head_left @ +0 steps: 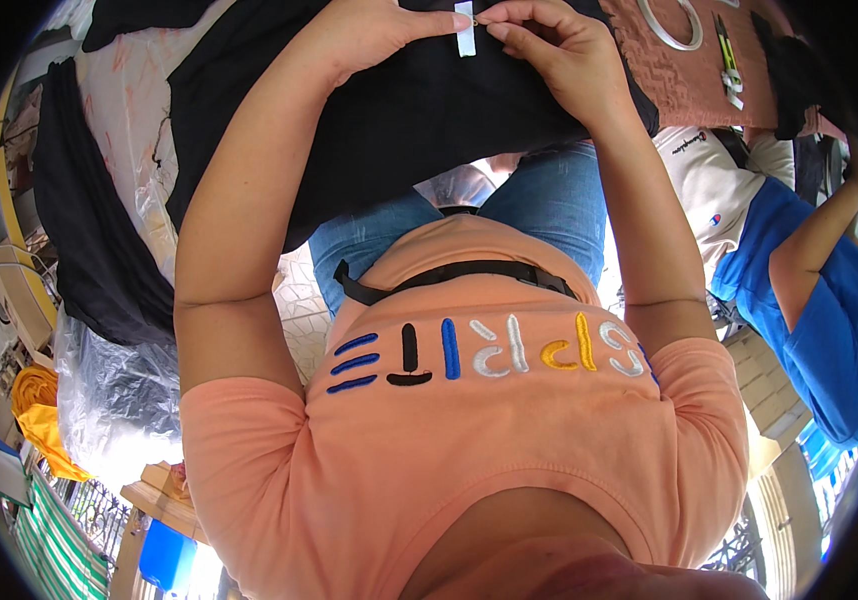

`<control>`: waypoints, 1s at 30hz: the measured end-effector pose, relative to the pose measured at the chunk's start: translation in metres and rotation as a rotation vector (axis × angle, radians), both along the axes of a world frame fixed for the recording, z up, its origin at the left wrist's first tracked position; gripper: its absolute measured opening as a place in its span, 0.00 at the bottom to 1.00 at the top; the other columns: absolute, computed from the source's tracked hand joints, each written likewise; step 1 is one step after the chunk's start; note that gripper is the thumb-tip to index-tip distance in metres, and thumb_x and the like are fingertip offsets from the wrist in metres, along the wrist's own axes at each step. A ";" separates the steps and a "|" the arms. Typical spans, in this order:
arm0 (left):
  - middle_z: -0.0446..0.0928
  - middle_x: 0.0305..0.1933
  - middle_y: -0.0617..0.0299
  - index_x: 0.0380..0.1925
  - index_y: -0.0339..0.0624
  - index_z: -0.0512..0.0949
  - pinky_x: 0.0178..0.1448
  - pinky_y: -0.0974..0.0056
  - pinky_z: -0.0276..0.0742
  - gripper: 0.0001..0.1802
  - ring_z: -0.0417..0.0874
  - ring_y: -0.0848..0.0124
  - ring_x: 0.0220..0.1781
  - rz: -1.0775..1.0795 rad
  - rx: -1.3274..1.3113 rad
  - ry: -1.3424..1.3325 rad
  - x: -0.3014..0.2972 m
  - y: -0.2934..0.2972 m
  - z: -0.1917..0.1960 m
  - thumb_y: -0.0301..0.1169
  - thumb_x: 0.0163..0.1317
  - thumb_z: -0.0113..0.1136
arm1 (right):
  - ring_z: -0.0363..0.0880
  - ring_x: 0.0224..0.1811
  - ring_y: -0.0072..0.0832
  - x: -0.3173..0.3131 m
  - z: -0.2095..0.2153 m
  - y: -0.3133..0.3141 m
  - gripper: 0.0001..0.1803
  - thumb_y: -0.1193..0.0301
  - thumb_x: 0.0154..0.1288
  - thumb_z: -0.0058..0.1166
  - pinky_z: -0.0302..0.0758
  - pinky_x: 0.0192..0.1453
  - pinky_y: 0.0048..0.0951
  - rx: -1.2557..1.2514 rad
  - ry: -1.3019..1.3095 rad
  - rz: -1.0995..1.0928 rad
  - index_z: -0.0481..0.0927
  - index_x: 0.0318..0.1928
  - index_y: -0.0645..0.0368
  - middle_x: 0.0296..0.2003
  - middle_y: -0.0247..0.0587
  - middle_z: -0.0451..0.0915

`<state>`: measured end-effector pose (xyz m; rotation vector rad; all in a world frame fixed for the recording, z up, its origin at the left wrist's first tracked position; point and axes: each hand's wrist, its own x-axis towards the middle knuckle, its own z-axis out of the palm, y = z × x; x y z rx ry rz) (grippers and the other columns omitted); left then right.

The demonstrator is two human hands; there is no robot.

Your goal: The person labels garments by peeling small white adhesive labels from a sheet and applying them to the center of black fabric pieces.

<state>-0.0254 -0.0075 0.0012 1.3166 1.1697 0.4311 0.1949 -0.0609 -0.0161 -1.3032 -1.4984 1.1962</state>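
A black cloth (399, 130) spreads from the worktop over my knees. On it, near the top of the view, lies a small white strip (465, 40). The thumb of my left hand (364, 40) presses the strip's left side, with its other fingers partly hidden. From the other side my right hand (564, 60) comes in with thumb and forefinger pinched close to the strip. Whatever is between those fingertips is too small to name.
To the right, a white ring-shaped roll (694, 35) and a yellow-green utility knife (728, 65) rest on pinkish-brown textured cloth (639, 60). Another person in a blue garment (799, 290) sits close at the right. More black fabric (89, 210) and clear plastic (114, 390) are at the left.
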 end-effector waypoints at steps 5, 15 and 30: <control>0.86 0.33 0.63 0.38 0.32 0.88 0.38 0.69 0.78 0.13 0.82 0.77 0.33 -0.007 0.073 0.034 0.002 -0.003 0.001 0.34 0.63 0.74 | 0.79 0.35 0.20 0.002 0.015 0.016 0.06 0.80 0.68 0.63 0.76 0.42 0.22 0.119 -0.021 0.006 0.89 0.43 0.62 0.36 0.30 0.81; 0.83 0.24 0.60 0.35 0.32 0.87 0.36 0.65 0.78 0.14 0.81 0.75 0.27 -0.056 0.251 0.194 0.013 -0.008 0.039 0.35 0.61 0.74 | 0.87 0.41 0.39 -0.044 0.077 0.124 0.14 0.68 0.62 0.63 0.78 0.48 0.41 0.138 -0.933 0.858 0.90 0.47 0.54 0.40 0.46 0.89; 0.82 0.25 0.64 0.34 0.31 0.87 0.34 0.68 0.75 0.12 0.79 0.79 0.28 -0.044 0.219 0.168 0.007 -0.005 0.029 0.32 0.63 0.72 | 0.84 0.38 0.24 -0.010 0.092 0.135 0.12 0.68 0.67 0.63 0.78 0.46 0.32 -0.161 -0.880 1.104 0.89 0.48 0.56 0.36 0.33 0.89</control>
